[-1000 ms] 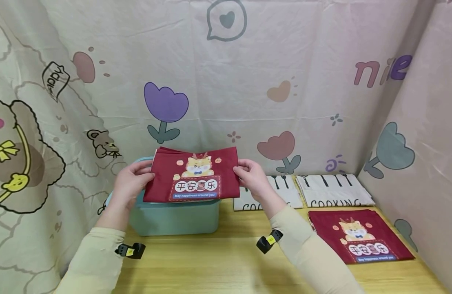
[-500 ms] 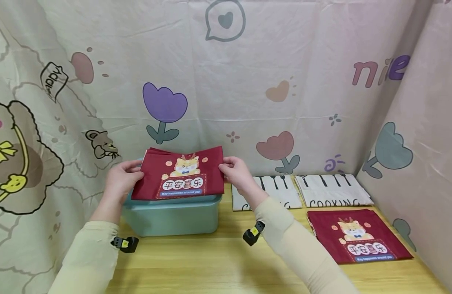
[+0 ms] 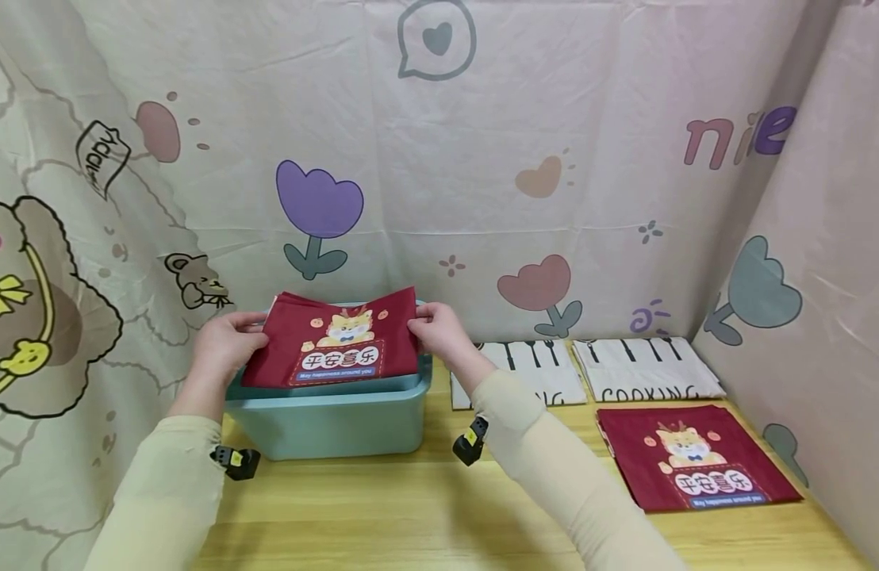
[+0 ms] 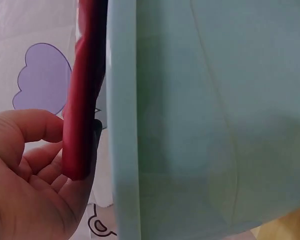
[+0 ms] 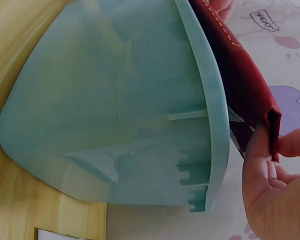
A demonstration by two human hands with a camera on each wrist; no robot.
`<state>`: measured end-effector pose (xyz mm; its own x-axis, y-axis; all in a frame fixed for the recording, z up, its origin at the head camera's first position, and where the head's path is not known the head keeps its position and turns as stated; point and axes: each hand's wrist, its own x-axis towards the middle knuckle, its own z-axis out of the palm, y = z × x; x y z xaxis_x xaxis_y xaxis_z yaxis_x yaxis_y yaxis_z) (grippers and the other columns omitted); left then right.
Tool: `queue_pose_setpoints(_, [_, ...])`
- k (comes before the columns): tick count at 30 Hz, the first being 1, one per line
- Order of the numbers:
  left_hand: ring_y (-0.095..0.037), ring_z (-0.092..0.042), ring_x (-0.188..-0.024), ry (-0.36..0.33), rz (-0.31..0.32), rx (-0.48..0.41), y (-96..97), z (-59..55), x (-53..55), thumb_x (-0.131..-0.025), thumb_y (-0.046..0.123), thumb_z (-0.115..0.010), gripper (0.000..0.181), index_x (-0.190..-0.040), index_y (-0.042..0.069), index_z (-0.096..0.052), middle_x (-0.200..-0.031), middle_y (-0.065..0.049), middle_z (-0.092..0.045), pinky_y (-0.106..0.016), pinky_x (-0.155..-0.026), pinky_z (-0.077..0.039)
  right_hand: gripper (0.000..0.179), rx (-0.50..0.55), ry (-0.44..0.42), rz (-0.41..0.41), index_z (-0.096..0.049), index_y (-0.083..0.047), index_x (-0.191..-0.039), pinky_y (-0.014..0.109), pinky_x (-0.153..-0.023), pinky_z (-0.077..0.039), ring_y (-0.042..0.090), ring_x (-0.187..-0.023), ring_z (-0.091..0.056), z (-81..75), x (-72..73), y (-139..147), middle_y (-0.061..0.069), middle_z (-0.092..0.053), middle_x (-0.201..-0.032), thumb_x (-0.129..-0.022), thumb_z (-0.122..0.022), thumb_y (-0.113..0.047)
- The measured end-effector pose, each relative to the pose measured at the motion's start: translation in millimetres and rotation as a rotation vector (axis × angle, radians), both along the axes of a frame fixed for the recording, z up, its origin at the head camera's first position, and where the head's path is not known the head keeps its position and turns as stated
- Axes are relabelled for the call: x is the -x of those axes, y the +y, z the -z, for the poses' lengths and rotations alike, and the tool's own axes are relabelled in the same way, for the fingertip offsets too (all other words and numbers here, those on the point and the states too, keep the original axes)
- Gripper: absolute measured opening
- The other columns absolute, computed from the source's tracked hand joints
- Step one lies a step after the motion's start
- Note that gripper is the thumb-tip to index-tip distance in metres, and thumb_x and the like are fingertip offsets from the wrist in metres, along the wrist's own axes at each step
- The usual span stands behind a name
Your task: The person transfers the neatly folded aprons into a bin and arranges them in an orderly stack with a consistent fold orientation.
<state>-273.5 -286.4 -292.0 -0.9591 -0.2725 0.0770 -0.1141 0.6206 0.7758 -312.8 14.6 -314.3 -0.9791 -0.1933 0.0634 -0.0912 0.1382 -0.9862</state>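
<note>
A folded dark red apron (image 3: 375,325) with a cartoon dog print and white lettering is held over the light teal plastic bin (image 3: 332,432). My left hand (image 3: 225,345) pinches its left edge, thumb on the front and fingers behind. The right edge is gripped the same way by my right hand (image 3: 447,337). In the left wrist view the folded apron (image 4: 77,125) shows edge-on between thumb and fingers, just past the bin's rim (image 4: 122,125). In the right wrist view the apron (image 5: 240,75) slants close above the rim. The bin's inside is mostly hidden behind the apron.
A second folded red apron (image 3: 696,456) lies flat at the table's right. Behind it are two folded white cloths with black utensil prints, a left cloth (image 3: 564,373) and a right cloth (image 3: 646,369) lettered COOKING. A patterned curtain (image 3: 439,159) encloses the wooden table (image 3: 354,507).
Both hands have moved left with the apron, bringing it over the bin. More of the bin's rim now shows on the right. The cloths on the table have stayed in place.
</note>
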Motion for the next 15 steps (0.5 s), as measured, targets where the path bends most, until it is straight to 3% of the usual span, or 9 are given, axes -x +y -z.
queue_pose_setpoints(11, [-0.042, -0.055, -0.108, -0.022, -0.002, 0.071, -6.9, 4.5, 6.7, -0.096, 0.009, -0.057, 0.048, -0.14, -0.008, -0.049, -0.128, -0.032, -0.054, -0.048, -0.086, -0.055, 0.025, -0.04, -0.01, 0.011, -0.061, 0.008, -0.117, 0.039, -0.078, -0.059, 0.028, -0.088, -0.067, 1.2, 5.7, -9.4, 0.019, -0.064, -0.109, -0.097, -0.06, -0.007])
queue_pose_setpoints(15, [-0.044, -0.051, -0.11, -0.037, 0.012, 0.093, -7.1, 1.9, 6.7, -0.096, 0.011, -0.056, 0.049, -0.14, -0.009, -0.048, -0.131, -0.034, -0.05, -0.051, -0.087, -0.054, 0.029, -0.167, 0.04, 0.035, -0.059, 0.006, -0.121, 0.036, -0.076, -0.059, 0.025, -0.086, -0.066, -1.1, 4.4, -9.6, 0.016, -0.065, -0.105, -0.097, -0.061, -0.01])
